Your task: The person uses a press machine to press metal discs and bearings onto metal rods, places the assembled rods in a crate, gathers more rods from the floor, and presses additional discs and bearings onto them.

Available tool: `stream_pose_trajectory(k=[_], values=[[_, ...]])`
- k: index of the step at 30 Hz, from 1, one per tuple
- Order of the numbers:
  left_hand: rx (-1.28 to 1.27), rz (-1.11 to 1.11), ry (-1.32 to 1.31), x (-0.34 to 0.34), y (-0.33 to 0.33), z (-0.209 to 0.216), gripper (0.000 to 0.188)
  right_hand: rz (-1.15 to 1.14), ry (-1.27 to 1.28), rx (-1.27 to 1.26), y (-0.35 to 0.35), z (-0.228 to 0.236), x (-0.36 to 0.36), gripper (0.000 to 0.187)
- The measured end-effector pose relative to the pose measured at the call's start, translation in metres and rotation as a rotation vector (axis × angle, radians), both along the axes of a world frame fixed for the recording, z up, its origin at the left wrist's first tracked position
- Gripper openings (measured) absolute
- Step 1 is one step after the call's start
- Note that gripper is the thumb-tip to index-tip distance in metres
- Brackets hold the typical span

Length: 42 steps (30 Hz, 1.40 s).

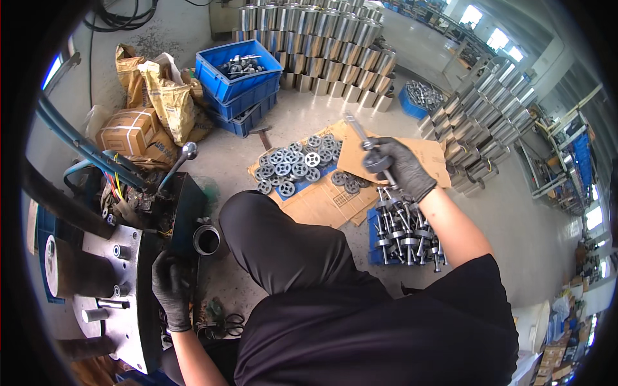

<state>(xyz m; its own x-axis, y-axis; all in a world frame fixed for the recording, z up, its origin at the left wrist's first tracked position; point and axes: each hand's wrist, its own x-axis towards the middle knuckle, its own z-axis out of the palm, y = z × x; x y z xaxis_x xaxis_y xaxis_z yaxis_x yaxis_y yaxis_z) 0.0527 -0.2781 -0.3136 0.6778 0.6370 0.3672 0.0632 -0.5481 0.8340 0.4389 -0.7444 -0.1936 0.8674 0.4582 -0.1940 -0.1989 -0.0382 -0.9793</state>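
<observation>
My right hand (pixel 405 168), in a dark grey glove, is closed around a metal shaft (pixel 355 126) with a dark round collar. The shaft tilts, its bright end pointing up and away to the left. Below that hand, many similar shafts with discs (pixel 407 225) are heaped in a blue crate (pixel 373 249). My left hand (pixel 171 284), gloved too, has its fingers curled beside the steel plate (pixel 132 283) of a machine at the left. What those fingers hold, if anything, is hidden.
Spoked metal wheels (pixel 293 161) lie on cardboard (pixel 315 204) ahead. A hammer (pixel 262 136) rests near stacked blue crates (pixel 241 87). Metal cylinders (pixel 322 48) stand in tall stacks behind. A lever (pixel 177 164) rises beside the machine, near an open metal cup (pixel 206 240).
</observation>
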Motion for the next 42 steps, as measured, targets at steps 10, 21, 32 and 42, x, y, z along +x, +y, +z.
stream_pose_trajectory(k=[10,21,32,42], values=[[-0.115,-0.072,0.088,0.000,-0.007,-0.017,0.030,-0.899,0.103,-0.017,-0.266,-0.103,0.065,0.018],[-0.020,-0.062,0.159,-0.002,-0.009,-0.023,0.031,-1.178,0.185,-0.545,-0.407,-0.130,-0.002,0.030],[-0.074,-0.074,0.182,-0.008,-0.009,-0.035,0.031,-1.173,0.364,-0.904,-0.450,-0.131,-0.044,0.027],[-0.276,-0.041,0.271,-0.016,0.007,-0.064,0.032,-0.747,0.374,-1.425,-0.494,-0.182,-0.063,0.041]])
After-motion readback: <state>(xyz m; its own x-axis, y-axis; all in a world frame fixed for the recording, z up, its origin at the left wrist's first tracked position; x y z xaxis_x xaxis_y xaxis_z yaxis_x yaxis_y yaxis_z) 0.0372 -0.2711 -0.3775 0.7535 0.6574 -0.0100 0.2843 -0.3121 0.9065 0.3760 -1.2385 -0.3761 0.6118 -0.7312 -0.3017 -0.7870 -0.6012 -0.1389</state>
